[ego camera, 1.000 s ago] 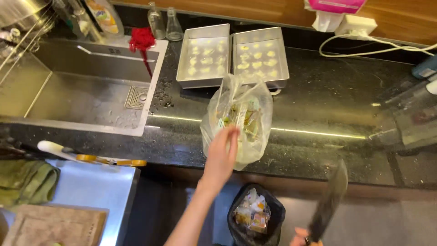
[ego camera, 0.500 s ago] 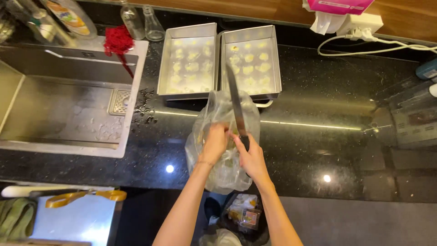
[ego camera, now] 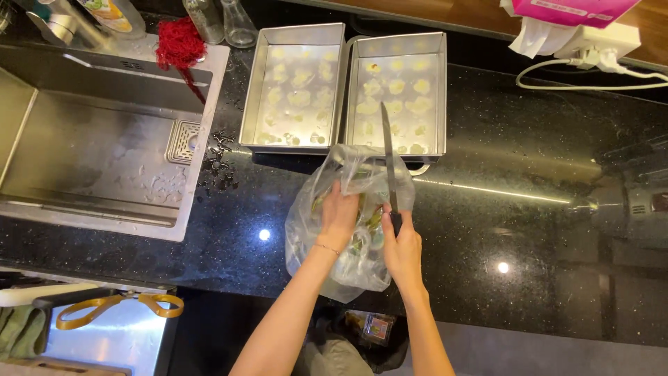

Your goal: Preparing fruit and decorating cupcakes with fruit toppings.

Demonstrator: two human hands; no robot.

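Observation:
A clear plastic bag (ego camera: 351, 268) holding greenish food scraps sits at the near edge of the black granite counter (ego camera: 529, 230). My left hand (ego camera: 339, 217) grips the bag's upper part. Beside it, my right hand (ego camera: 401, 247) is closed around the dark handle of a long kitchen knife (ego camera: 387, 157). The blade points away from me, over the bag's open mouth and the near rim of the right tray. Both hands are close together at the bag.
Two rectangular metal trays (ego camera: 259, 104) (ego camera: 443, 90) with pale food residue stand behind the bag. A steel sink (ego camera: 90, 146) with a red scrubber (ego camera: 179, 43) lies left. Yellow-handled scissors (ego camera: 118, 306) rest lower left. A bin with a dark liner (ego camera: 362, 334) stands below the counter. A white power strip (ego camera: 598, 45) sits far right.
My right hand came up from below the counter with the knife and joined my left hand at the bag. The view has shifted slightly; the bag stays on the counter edge.

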